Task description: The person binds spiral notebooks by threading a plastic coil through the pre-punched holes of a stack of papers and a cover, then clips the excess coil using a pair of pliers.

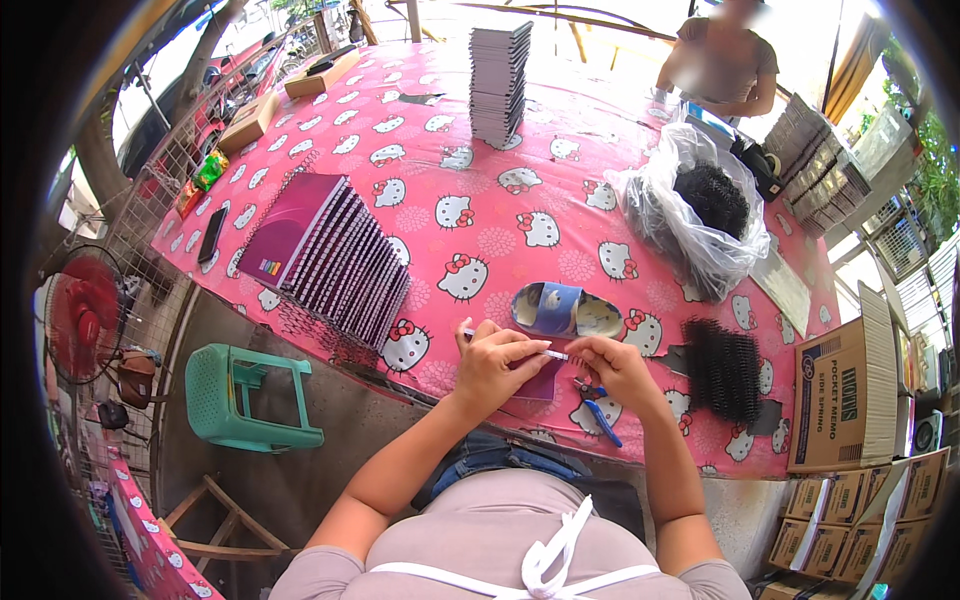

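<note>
Fingers of left hand (492, 362) and right hand (612, 366) pinch small purple notebook (540, 382) | blue pliers (598, 410) beside

We wear a pale mauve short-sleeved top, a white apron strap tied in a bow at the chest, and blue denim below. Our forearms are bare, without rings or watch.
</note>
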A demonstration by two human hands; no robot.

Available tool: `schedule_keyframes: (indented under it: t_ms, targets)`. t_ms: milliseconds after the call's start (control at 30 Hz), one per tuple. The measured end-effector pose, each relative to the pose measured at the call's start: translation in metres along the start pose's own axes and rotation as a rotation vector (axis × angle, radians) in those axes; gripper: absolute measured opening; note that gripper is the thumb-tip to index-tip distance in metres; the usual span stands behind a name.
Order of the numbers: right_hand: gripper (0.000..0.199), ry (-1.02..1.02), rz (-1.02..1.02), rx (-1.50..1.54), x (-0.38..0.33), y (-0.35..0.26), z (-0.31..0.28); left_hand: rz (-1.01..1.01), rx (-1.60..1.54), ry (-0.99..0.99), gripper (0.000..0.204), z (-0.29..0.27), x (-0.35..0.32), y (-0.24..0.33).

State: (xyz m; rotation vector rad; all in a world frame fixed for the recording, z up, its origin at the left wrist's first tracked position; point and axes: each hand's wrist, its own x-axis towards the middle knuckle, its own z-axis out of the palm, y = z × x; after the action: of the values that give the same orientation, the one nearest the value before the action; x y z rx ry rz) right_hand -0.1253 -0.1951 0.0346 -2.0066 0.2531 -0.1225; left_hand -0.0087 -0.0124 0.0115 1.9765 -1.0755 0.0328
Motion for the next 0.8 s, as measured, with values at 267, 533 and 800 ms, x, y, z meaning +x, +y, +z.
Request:
schedule_keyframes:
  t_ms: [267, 533, 800]
  targets:
    - [0.013, 0.284, -0.252, -0.388, -0.003, -0.011, 0.027, 0.004, 0.016, 0.025, 0.032, 0.000, -0.001, -0.002]
    - [0.027, 0.331, -0.234, -0.505, -0.001, -0.021, 0.035, 0.025, -0.006, 0.049, 0.027, 0.000, -0.002, -0.004]
    - [0.014, 0.386, -0.269, -0.485, 0.003, -0.017, 0.045, 0.018, 0.019, 0.030, 0.020, 0.001, -0.002, -0.005]
